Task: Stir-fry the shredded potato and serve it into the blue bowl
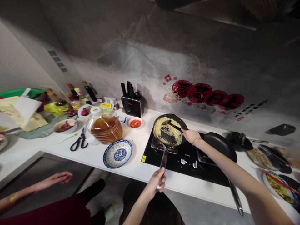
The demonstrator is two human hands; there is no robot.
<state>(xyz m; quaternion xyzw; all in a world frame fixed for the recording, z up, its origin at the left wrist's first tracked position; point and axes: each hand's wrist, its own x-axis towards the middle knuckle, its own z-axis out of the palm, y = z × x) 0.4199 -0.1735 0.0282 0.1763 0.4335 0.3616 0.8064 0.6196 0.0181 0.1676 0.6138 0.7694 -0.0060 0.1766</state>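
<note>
Head view: my left hand clasps the long handle, likely bracing the pan on the hob; my right hand grips the spatula, its blade among pale shreds!

Thin gold bangle, bare right forearm; dark clothing.

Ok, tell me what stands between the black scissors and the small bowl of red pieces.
In the head view, a large clear jug of amber liquid stands between the scissors and the bowl, with something thin and white beside it.
</note>
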